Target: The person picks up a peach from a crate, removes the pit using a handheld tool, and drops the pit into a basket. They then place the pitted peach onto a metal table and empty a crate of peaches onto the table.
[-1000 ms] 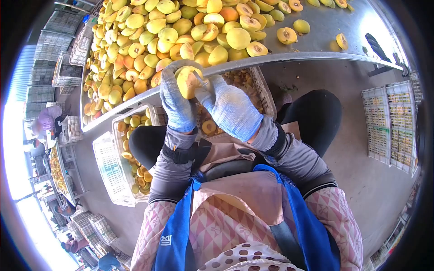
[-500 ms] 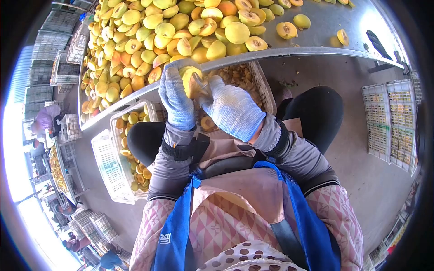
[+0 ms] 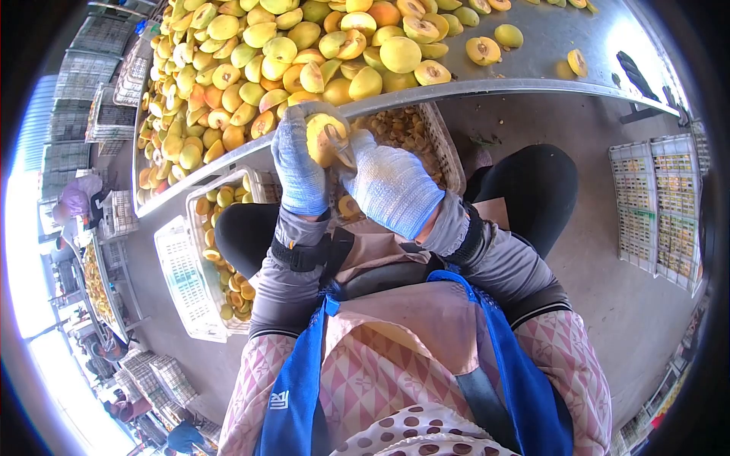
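My left hand, in a pale blue-grey knit glove, is wrapped round a yellow peach half just below the table's front edge. My gloved right hand grips a small metal pitting tool, whose end touches the right side of the fruit. Its handle is hidden inside my fingers. Beyond both hands, a heap of yellow peach halves covers the left and middle of the metal table; some show pits in their cut faces.
Under the table edge stands a crate with brown pits and scraps. A white crate of peach halves is by my left knee. Stacked crates stand on the floor at right. Other people, such as one at far left, are in the background.
The peach half and both hands have shifted very slightly, with the tool still against the fruit. A few peaches in the heap sit slightly differently in view.
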The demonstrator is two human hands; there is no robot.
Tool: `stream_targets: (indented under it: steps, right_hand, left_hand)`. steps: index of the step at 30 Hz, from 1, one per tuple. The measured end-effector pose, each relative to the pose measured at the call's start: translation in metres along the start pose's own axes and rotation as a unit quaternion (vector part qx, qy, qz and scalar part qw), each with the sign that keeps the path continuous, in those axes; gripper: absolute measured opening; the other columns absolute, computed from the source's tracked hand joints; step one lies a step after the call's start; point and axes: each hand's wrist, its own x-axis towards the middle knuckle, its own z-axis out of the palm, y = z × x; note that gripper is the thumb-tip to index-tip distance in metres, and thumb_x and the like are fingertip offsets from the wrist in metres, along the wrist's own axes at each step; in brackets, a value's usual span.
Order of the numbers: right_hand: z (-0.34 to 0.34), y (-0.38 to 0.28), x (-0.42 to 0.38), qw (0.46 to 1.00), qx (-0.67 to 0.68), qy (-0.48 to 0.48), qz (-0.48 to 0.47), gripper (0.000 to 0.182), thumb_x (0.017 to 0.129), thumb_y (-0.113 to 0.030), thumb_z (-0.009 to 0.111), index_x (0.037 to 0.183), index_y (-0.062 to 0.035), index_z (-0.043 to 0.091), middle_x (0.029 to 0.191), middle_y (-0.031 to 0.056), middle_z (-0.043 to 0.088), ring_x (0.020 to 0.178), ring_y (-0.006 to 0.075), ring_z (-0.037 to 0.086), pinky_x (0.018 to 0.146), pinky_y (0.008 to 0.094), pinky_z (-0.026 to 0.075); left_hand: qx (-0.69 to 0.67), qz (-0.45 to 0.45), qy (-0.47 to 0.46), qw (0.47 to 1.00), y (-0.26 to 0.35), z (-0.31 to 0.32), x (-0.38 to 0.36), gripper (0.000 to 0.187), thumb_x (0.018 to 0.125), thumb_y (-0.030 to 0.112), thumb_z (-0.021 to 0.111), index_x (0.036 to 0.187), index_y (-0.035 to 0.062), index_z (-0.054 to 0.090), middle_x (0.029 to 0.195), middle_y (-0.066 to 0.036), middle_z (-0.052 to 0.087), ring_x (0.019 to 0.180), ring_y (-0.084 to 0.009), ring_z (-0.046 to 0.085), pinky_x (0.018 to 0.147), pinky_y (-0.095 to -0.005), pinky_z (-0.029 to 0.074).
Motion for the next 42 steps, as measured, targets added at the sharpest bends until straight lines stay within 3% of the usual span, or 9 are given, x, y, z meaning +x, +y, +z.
stream_targets:
  steps: [9,12,16,18,21,26,31,37,42]
  right_hand:
    - [0.007,0.003,0.001,0.998,0.067,0.011,-0.016,0.036,0.085,-0.022,0.066,0.106,0.0025,0.051,0.071,0.0219,0.064,0.07,0.0415,0.065,0.062,0.048,0.052]
    - [0.0,-0.005,-0.004,1.0,0.0,0.002,-0.004,0.034,0.083,-0.018,0.066,0.104,0.0035,0.051,0.071,0.0212,0.064,0.07,0.0414,0.065,0.062,0.0477,0.053]
    - [0.001,-0.003,-0.003,1.0,-0.003,0.002,-0.004,0.033,0.081,-0.017,0.066,0.103,0.0039,0.052,0.071,0.0206,0.065,0.07,0.0416,0.066,0.062,0.0472,0.053]
    - [0.006,0.001,0.0,0.996,0.04,0.029,-0.069,0.032,0.082,-0.016,0.066,0.104,0.0033,0.053,0.073,0.0211,0.065,0.071,0.042,0.066,0.063,0.0473,0.053]
    - [0.017,0.012,0.007,0.981,0.113,0.049,-0.153,0.031,0.083,-0.016,0.065,0.104,0.0024,0.053,0.076,0.0226,0.065,0.072,0.0428,0.065,0.064,0.0482,0.054]
    - [0.001,-0.008,-0.003,0.997,0.071,-0.014,0.017,0.032,0.083,-0.017,0.065,0.106,0.0026,0.053,0.08,0.0249,0.065,0.075,0.0442,0.065,0.066,0.0498,0.053]
    - [0.001,-0.006,-0.003,0.999,0.036,-0.028,0.011,0.033,0.084,-0.018,0.06,0.105,0.0064,0.054,0.077,0.0229,0.067,0.074,0.0413,0.067,0.067,0.0481,0.054]
    - [0.006,-0.001,-0.002,0.998,0.062,-0.017,-0.007,0.031,0.084,-0.017,0.06,0.105,0.0059,0.055,0.077,0.0235,0.067,0.073,0.0407,0.067,0.066,0.0482,0.054]
    - [-0.001,-0.005,-0.001,0.998,-0.016,-0.052,0.017,0.031,0.085,-0.017,0.058,0.105,0.0061,0.055,0.078,0.0237,0.067,0.074,0.0406,0.068,0.067,0.0485,0.054]
  left_hand:
    - [0.047,0.02,-0.021,0.998,0.023,-0.004,0.006,0.023,0.085,0.006,0.062,0.107,-0.0007,0.06,0.092,-0.015,0.066,0.084,-0.0283,0.065,0.076,-0.036,0.051]
    - [-0.071,-0.082,-0.012,0.994,-0.004,-0.001,-0.007,0.02,0.088,0.007,0.059,0.107,-0.0009,0.059,0.092,-0.014,0.066,0.084,-0.0276,0.065,0.077,-0.036,0.051]
    - [-0.154,-0.152,-0.038,0.976,0.004,-0.003,-0.002,0.028,0.099,0.027,0.053,0.105,-0.0004,0.057,0.096,-0.011,0.064,0.085,-0.0198,0.061,0.08,-0.031,0.05]
    - [0.044,-0.004,-0.045,0.998,0.022,-0.005,0.003,0.035,0.102,0.032,0.046,0.104,-0.0013,0.057,0.094,-0.012,0.064,0.084,-0.0195,0.061,0.079,-0.0308,0.05]
    - [-0.118,-0.122,-0.018,0.985,0.009,0.0,-0.006,0.044,0.103,0.038,0.039,0.104,-0.0022,0.058,0.092,-0.012,0.065,0.085,-0.0194,0.061,0.079,-0.0307,0.051]
    - [-0.217,-0.219,-0.016,0.951,0.019,-0.001,-0.004,0.048,0.103,0.041,0.036,0.104,-0.0019,0.059,0.091,-0.012,0.065,0.086,-0.0201,0.062,0.08,-0.0305,0.051]
    - [-0.349,-0.291,0.022,0.891,0.019,0.002,-0.002,0.048,0.105,0.037,0.033,0.101,-0.0013,0.061,0.091,-0.011,0.066,0.084,-0.0192,0.062,0.08,-0.0301,0.051]
    - [-0.043,-0.094,-0.019,0.994,0.02,-0.001,-0.004,0.042,0.105,0.033,0.036,0.102,-0.0014,0.061,0.093,-0.009,0.066,0.084,-0.0181,0.063,0.081,-0.0298,0.051]
    - [-0.261,-0.248,-0.016,0.933,0.011,0.001,-0.004,0.041,0.105,0.032,0.036,0.102,-0.001,0.061,0.094,-0.009,0.066,0.084,-0.0171,0.063,0.079,-0.0293,0.051]
